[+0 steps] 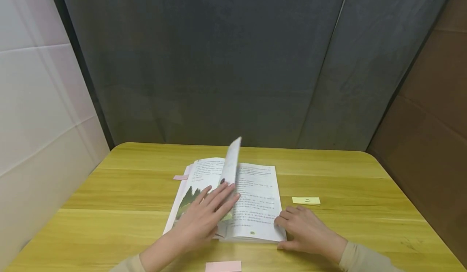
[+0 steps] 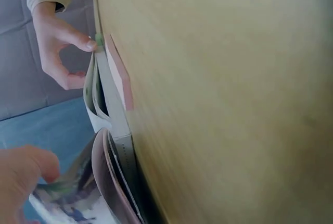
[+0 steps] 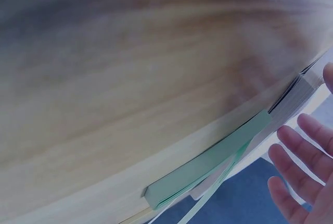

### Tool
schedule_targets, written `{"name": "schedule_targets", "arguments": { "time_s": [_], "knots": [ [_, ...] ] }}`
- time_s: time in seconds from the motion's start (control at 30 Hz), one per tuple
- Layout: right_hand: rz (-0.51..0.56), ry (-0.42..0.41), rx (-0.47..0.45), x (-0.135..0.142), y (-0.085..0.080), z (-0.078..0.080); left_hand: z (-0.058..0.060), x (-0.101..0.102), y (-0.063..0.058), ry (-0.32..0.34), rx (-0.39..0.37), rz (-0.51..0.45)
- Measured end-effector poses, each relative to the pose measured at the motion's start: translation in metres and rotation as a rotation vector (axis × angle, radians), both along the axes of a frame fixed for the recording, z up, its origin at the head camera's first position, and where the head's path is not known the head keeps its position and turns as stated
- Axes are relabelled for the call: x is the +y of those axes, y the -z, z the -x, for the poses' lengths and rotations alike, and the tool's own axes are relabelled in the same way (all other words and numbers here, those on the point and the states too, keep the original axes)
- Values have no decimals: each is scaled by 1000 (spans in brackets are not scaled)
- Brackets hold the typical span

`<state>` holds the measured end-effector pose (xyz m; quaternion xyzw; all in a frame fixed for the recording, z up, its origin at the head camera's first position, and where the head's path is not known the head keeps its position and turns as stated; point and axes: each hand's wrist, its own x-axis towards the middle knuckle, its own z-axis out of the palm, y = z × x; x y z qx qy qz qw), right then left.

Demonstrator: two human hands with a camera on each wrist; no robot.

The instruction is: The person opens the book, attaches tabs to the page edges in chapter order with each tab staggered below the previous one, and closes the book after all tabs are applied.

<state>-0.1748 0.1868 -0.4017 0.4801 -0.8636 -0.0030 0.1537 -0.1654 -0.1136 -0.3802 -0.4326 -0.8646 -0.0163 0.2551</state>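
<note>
An open book (image 1: 257, 199) lies on the table, with printed text on its right page and a drawing of green trees on its left. One leaf (image 1: 232, 158) stands up near the spine. My left hand (image 1: 204, 215) lies against that leaf and the illustrated page, its fingers extended. In the left wrist view, colourful pages (image 2: 78, 203) curve beside the left fingers. My right hand (image 1: 303, 229) is at the book's lower right corner, fingertips on the page edge. The right wrist view shows its fingers (image 3: 304, 156) loosely extended beside the book's edge.
A yellow sticky-note pad (image 1: 305, 200) sits right of the book. A pink pad (image 1: 223, 266) lies at the table's near side, below the book. One pink tab (image 1: 180, 177) sticks out from the book's left edge. Dark cloth (image 1: 219, 61) hangs behind the wooden table (image 1: 120, 191).
</note>
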Motion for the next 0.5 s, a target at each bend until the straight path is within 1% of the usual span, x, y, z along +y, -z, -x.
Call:
{"name": "schedule_targets", "arguments": {
  "time_s": [0.2,0.3,0.4,0.5],
  "knots": [
    [-12,8,-7,-1,-1,0,2,-4,1,-57,76,90],
    [-12,9,-9,-1,-1,-1,2,-7,3,-84,94,133],
    [-11,9,-10,-1,-1,0,1,-9,4,-125,103,194],
    [-8,11,-9,0,-1,0,0,-9,5,-156,78,238]
  ]
}}
